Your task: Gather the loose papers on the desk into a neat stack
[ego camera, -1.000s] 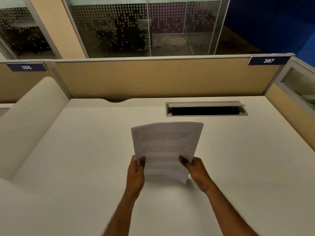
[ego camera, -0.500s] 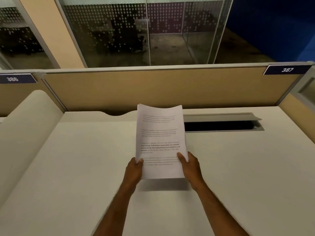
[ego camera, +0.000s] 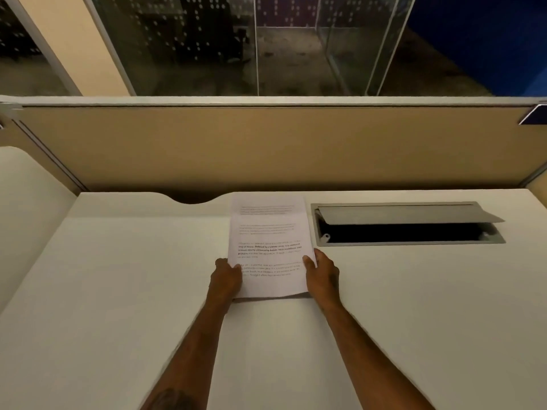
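A stack of white printed papers lies nearly flat on the white desk, its far end close to the back partition. My left hand grips the stack's lower left edge, thumb on top. My right hand grips the lower right edge the same way. The near edge of the stack is slightly lifted, with a thin shadow under it. I see no other loose sheets on the desk.
An open grey cable hatch is set in the desk just right of the stack. A tan partition closes the back, with a curved cut-out at the desk's rear edge. A white side panel stands at left.
The stack went from upright and curled in both hands to lying flat, further away toward the partition. Both hands kept their grip on its lower edges.
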Demonstrator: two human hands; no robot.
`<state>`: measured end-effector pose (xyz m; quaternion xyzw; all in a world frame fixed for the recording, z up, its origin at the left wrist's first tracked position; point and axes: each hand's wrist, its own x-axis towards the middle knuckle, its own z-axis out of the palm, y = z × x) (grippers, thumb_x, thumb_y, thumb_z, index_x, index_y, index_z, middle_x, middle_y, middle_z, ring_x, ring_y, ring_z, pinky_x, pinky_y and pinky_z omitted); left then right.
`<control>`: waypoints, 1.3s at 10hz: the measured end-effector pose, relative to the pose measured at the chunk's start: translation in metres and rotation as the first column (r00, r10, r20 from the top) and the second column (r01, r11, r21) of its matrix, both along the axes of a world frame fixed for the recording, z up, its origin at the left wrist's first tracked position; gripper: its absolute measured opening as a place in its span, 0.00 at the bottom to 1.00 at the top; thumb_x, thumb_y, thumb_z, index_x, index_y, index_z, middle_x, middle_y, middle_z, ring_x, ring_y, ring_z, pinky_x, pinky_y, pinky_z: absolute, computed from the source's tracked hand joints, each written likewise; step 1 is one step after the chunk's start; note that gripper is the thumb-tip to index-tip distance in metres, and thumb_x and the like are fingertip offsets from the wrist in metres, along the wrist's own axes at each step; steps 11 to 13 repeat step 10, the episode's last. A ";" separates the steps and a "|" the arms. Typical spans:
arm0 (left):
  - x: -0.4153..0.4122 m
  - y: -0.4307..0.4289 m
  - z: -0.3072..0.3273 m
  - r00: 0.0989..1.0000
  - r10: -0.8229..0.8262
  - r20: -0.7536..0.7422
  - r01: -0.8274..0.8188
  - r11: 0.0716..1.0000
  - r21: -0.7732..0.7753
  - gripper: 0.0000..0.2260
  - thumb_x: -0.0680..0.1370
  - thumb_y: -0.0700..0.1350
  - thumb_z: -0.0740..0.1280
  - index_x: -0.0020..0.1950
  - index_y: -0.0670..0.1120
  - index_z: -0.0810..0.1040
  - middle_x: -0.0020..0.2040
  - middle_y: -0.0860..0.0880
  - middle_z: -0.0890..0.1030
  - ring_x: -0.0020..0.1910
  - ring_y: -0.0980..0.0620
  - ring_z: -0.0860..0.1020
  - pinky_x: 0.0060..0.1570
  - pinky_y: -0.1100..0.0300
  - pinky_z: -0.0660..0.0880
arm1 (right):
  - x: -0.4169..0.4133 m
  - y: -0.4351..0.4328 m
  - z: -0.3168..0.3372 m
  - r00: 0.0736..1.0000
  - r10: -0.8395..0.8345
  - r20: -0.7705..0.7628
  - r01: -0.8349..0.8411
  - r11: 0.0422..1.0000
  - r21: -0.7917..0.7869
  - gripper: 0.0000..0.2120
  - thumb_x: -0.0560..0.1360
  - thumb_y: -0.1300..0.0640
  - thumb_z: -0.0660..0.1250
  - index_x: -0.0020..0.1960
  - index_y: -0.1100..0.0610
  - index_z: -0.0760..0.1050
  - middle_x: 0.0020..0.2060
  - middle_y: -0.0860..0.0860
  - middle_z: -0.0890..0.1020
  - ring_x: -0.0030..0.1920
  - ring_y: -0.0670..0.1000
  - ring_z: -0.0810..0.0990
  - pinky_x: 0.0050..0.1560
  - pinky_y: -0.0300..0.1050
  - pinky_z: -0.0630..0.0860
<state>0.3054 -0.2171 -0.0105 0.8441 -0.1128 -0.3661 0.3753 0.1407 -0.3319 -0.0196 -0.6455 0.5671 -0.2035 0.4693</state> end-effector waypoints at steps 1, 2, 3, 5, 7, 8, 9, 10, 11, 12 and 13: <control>-0.004 -0.001 -0.001 0.983 -0.054 0.175 0.050 0.998 0.026 0.18 0.84 0.43 0.58 0.73 0.40 0.68 0.69 0.37 0.77 0.66 0.35 0.76 0.65 0.45 0.72 | 0.003 -0.002 -0.003 0.999 -0.022 -0.041 0.020 0.999 -0.040 0.16 0.84 0.57 0.58 0.66 0.61 0.77 0.60 0.57 0.83 0.50 0.51 0.80 0.44 0.34 0.77; -0.011 0.003 -0.003 0.927 -0.116 0.355 0.082 0.991 0.109 0.16 0.85 0.41 0.56 0.70 0.36 0.71 0.66 0.34 0.77 0.65 0.35 0.75 0.63 0.46 0.71 | 0.004 -0.002 -0.006 0.996 -0.037 -0.079 0.031 0.997 -0.071 0.15 0.84 0.58 0.57 0.57 0.64 0.80 0.55 0.58 0.84 0.44 0.49 0.78 0.34 0.27 0.69; -0.014 0.004 0.000 0.917 -0.131 0.377 0.075 0.985 0.158 0.13 0.85 0.39 0.55 0.65 0.35 0.73 0.62 0.33 0.77 0.62 0.35 0.77 0.60 0.45 0.74 | 0.003 -0.002 -0.009 0.994 -0.041 -0.100 0.034 0.997 -0.068 0.14 0.84 0.60 0.57 0.53 0.65 0.80 0.53 0.59 0.85 0.43 0.50 0.78 0.36 0.32 0.72; -0.012 0.004 0.001 0.925 -0.137 0.355 0.087 0.984 0.155 0.12 0.83 0.35 0.56 0.62 0.32 0.74 0.60 0.32 0.76 0.59 0.34 0.77 0.56 0.48 0.74 | 0.004 -0.007 -0.009 0.993 -0.051 -0.106 0.048 0.998 -0.033 0.13 0.84 0.61 0.57 0.43 0.60 0.74 0.52 0.61 0.85 0.43 0.51 0.78 0.33 0.32 0.68; -0.009 0.004 -0.002 0.936 -0.121 0.331 0.082 0.988 0.130 0.12 0.83 0.35 0.56 0.61 0.32 0.74 0.59 0.32 0.76 0.58 0.34 0.77 0.55 0.50 0.74 | 0.003 -0.009 -0.007 0.994 -0.048 -0.102 0.047 0.999 -0.013 0.13 0.83 0.61 0.57 0.45 0.63 0.78 0.53 0.60 0.84 0.44 0.51 0.78 0.36 0.32 0.68; -0.008 0.005 0.000 0.935 -0.130 0.330 0.088 0.986 0.139 0.12 0.84 0.37 0.57 0.61 0.32 0.74 0.60 0.32 0.76 0.58 0.35 0.78 0.55 0.49 0.74 | 0.001 -0.010 -0.006 0.994 -0.030 -0.107 0.030 1.000 -0.003 0.14 0.84 0.58 0.57 0.47 0.64 0.78 0.50 0.58 0.84 0.47 0.55 0.80 0.37 0.34 0.72; -0.008 0.017 0.007 0.905 -0.180 0.385 0.121 0.977 0.173 0.16 0.85 0.39 0.57 0.71 0.33 0.69 0.64 0.31 0.74 0.62 0.33 0.76 0.62 0.46 0.72 | -0.005 -0.006 0.004 0.968 -0.038 -0.247 0.040 0.999 0.002 0.21 0.84 0.51 0.57 0.70 0.63 0.72 0.66 0.60 0.78 0.65 0.62 0.77 0.62 0.51 0.77; -0.024 0.043 0.012 0.886 -0.211 0.413 0.145 0.972 0.184 0.23 0.85 0.41 0.57 0.80 0.38 0.59 0.71 0.32 0.69 0.69 0.33 0.71 0.67 0.45 0.69 | -0.024 0.015 0.011 0.927 -0.012 -0.374 -0.019 0.997 -0.080 0.26 0.83 0.46 0.56 0.76 0.58 0.64 0.72 0.59 0.71 0.71 0.59 0.70 0.67 0.56 0.72; -0.024 0.043 0.012 0.886 -0.211 0.413 0.145 0.972 0.184 0.23 0.85 0.41 0.57 0.80 0.38 0.59 0.71 0.32 0.69 0.69 0.33 0.71 0.67 0.45 0.69 | -0.024 0.015 0.011 0.927 -0.012 -0.374 -0.019 0.997 -0.080 0.26 0.83 0.46 0.56 0.76 0.58 0.64 0.72 0.59 0.71 0.71 0.59 0.70 0.67 0.56 0.72; -0.024 0.043 0.012 0.886 -0.211 0.413 0.145 0.972 0.184 0.23 0.85 0.41 0.57 0.80 0.38 0.59 0.71 0.32 0.69 0.69 0.33 0.71 0.67 0.45 0.69 | -0.024 0.015 0.011 0.927 -0.012 -0.374 -0.019 0.997 -0.080 0.26 0.83 0.46 0.56 0.76 0.58 0.64 0.72 0.59 0.71 0.71 0.59 0.70 0.67 0.56 0.72; -0.024 0.043 0.012 0.886 -0.211 0.413 0.145 0.972 0.184 0.23 0.85 0.41 0.57 0.80 0.38 0.59 0.71 0.32 0.69 0.69 0.33 0.71 0.67 0.45 0.69 | -0.024 0.015 0.011 0.927 -0.012 -0.374 -0.019 0.997 -0.080 0.26 0.83 0.46 0.56 0.76 0.58 0.64 0.72 0.59 0.71 0.71 0.59 0.70 0.67 0.56 0.72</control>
